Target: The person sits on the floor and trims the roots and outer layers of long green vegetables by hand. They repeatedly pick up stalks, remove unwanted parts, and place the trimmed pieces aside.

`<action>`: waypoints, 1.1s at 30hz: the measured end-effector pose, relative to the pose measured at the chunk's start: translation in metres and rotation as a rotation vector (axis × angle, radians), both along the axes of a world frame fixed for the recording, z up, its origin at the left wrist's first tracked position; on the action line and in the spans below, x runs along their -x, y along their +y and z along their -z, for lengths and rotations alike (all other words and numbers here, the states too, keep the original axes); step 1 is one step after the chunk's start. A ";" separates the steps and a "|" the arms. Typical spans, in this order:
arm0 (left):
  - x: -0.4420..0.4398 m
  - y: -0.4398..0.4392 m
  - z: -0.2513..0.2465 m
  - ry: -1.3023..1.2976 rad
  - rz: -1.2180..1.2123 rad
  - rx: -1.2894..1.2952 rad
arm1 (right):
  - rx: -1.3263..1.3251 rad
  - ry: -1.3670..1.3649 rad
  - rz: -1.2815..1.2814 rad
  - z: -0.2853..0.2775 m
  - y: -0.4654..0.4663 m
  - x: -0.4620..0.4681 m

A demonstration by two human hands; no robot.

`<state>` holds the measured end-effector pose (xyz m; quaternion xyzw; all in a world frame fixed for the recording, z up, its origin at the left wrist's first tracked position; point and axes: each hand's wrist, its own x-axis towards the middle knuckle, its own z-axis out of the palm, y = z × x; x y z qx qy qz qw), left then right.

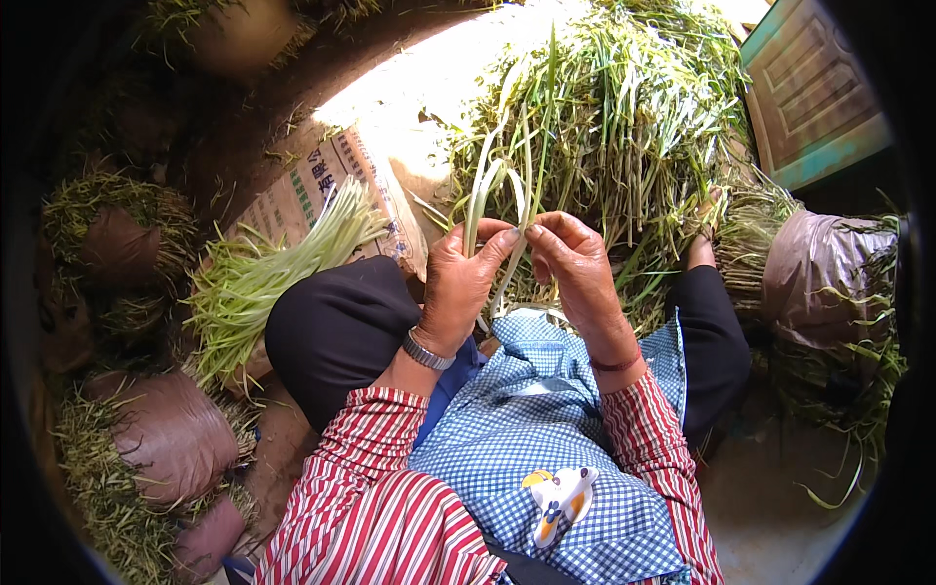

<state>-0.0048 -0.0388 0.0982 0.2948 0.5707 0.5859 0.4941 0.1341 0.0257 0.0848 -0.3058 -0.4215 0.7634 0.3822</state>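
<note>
Several long, pale leafy stalks (pixel 477 197), which look like chives, stand up from my left hand (pixel 462 281). Its thumb and fingers grip them, and some bend over at the top. Close beside it, my right hand (pixel 581 267) pinches a thin green leaf (pixel 545 139) between thumb and forefinger. The two sets of fingertips nearly touch. Pale lower ends (pixel 504 285) hang beneath my hands, above the blue checked apron (pixel 512 409). To the left, a heap of trimmed pale-green stalks (pixel 285 278) lies on a printed sack (pixel 300 197) beside my knee.
A large pile of untrimmed, partly withered stalks (pixel 621 131) rises in front of me. Plastic-wrapped bundles lie at the left (pixel 175 439) and right (pixel 826 278). A worn panelled door (pixel 812 88) stands at the far right. My bare foot (pixel 703 227) rests against the pile.
</note>
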 end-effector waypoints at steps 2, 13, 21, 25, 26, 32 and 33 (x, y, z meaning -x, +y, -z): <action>0.001 0.001 0.004 -0.002 -0.033 0.005 | 0.037 -0.006 -0.012 0.001 -0.001 -0.002; 0.044 0.011 -0.013 -0.257 -0.493 -0.199 | 0.170 0.011 0.001 0.003 0.001 -0.039; 0.002 -0.005 0.004 -0.004 0.230 0.026 | 0.140 0.083 0.084 0.005 0.012 -0.034; -0.003 0.000 0.016 -0.015 0.300 0.058 | 0.104 0.044 0.083 0.009 0.005 -0.021; -0.003 0.001 0.019 -0.019 0.301 0.058 | 0.103 0.042 0.102 0.010 0.004 -0.018; 0.000 0.002 0.011 -0.387 0.091 0.124 | 0.063 0.122 0.129 0.014 -0.004 -0.011; 0.001 0.002 0.010 -0.439 0.063 0.118 | 0.014 0.128 0.084 0.009 -0.004 -0.011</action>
